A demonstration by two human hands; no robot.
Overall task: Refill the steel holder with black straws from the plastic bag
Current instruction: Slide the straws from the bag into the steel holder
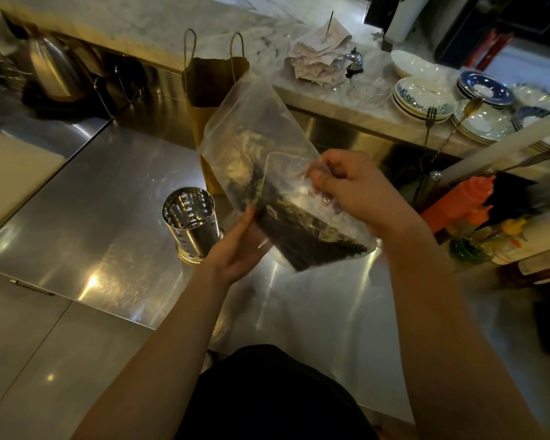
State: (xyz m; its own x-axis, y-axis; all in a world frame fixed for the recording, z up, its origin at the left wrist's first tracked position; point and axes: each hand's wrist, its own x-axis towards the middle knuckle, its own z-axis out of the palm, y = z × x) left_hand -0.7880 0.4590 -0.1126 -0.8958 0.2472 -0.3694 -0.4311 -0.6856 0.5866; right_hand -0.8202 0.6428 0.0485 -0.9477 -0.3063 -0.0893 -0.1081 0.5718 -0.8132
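1. A person holds a clear plastic bag (261, 147) above a steel counter (108, 192), tilted, its slack upper part pointing away.
2. Black straws (302, 239) lie bunched in the bag's lower end, nearest the person.
3. The left hand (238, 249) cups that lower end from beneath, thumb against the bag's side.
4. The right hand (353, 188) pinches the plastic on the bag's right side, fingers curled.
5. The perforated steel holder (191, 223) stands upright on the counter, just left of the left hand.
6. Behind stands a brown paper bag (210, 87); stacked plates (416, 96) sit on a marble ledge at right.
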